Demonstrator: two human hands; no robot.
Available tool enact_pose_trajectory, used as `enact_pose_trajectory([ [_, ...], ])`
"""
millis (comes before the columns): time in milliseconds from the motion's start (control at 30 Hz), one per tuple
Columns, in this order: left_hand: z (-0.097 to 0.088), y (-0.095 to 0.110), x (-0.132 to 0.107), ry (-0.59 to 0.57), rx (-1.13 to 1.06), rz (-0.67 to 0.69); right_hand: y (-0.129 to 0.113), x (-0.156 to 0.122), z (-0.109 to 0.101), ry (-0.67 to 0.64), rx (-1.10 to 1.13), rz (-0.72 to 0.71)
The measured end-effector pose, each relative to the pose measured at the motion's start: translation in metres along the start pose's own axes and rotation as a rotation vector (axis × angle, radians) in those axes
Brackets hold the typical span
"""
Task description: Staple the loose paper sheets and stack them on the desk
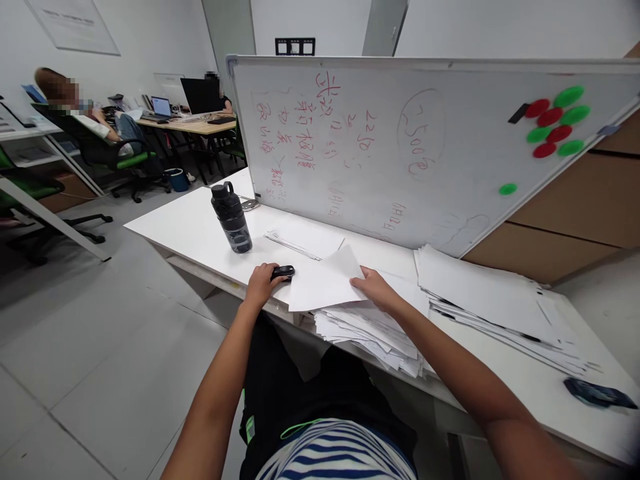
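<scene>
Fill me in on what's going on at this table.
A person is handling paper at a white table. The left hand holds what looks like a black stapler near the table's front edge, while the right hand grips white paper, its near end close to the stapler. A thick paper stack sits by the right forearm, and a dark bottle stands beyond the left hand.

A circled "2500" (pixel 413 137) stands on the whiteboard (pixel 460 153).
</scene>
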State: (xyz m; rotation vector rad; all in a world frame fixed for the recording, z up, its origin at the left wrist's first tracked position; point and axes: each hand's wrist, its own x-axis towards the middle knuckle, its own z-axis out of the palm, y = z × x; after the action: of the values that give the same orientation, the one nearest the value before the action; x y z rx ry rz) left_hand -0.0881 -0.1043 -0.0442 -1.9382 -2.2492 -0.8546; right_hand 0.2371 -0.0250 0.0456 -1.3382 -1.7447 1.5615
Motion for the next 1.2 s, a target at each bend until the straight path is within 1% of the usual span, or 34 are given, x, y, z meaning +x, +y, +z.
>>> enact_pose_trajectory([
  [167,-0.003,0.001,0.002,-0.033,0.007,-0.022,-0.007,0.0,0.002,-0.001,-0.046,-0.016],
  [267,-0.004,0.001,0.002,-0.053,0.009,-0.022,-0.004,0.004,0.007,-0.022,-0.021,-0.043],
  [367,-0.005,0.004,0.002,-0.074,0.016,-0.051,0.001,0.01,0.015,-0.072,0.02,-0.056],
  [467,-0.011,0.009,0.001,-0.12,0.023,-0.075,0.005,0.013,0.022,-0.112,0.093,0.009],
  [567,-0.024,0.017,0.003,-0.201,0.031,-0.086,0.007,0.013,0.025,-0.121,0.191,0.07],
  [633,-0.034,0.024,0.009,-0.286,0.037,-0.132,0.007,0.013,0.025,-0.131,0.239,0.084],
  [700,-0.042,0.033,0.02,-0.356,0.039,-0.23,0.007,0.013,0.024,-0.135,0.282,0.105],
  [733,-0.045,0.037,0.027,-0.363,0.041,-0.281,0.007,0.014,0.024,-0.133,0.303,0.117],
  [800,-0.046,0.047,0.044,-0.326,0.054,-0.337,0.007,0.015,0.024,-0.129,0.34,0.132],
  [867,-0.041,0.057,0.06,-0.277,0.072,-0.325,0.007,0.015,0.024,-0.135,0.36,0.133],
  [967,-0.024,0.068,0.076,-0.266,0.104,-0.3,0.007,0.014,0.023,-0.133,0.348,0.134],
  [1033,-0.011,0.071,0.079,-0.297,0.135,-0.326,0.008,0.013,0.023,-0.127,0.335,0.132],
  [1100,0.002,0.072,0.077,-0.321,0.187,-0.385,0.01,0.014,0.023,-0.113,0.305,0.114],
  [1167,0.012,0.071,0.075,-0.306,0.247,-0.416,0.013,0.015,0.023,-0.099,0.262,0.095],
  [1200,0.016,0.071,0.074,-0.284,0.27,-0.409,0.014,0.016,0.022,-0.098,0.241,0.09],
])
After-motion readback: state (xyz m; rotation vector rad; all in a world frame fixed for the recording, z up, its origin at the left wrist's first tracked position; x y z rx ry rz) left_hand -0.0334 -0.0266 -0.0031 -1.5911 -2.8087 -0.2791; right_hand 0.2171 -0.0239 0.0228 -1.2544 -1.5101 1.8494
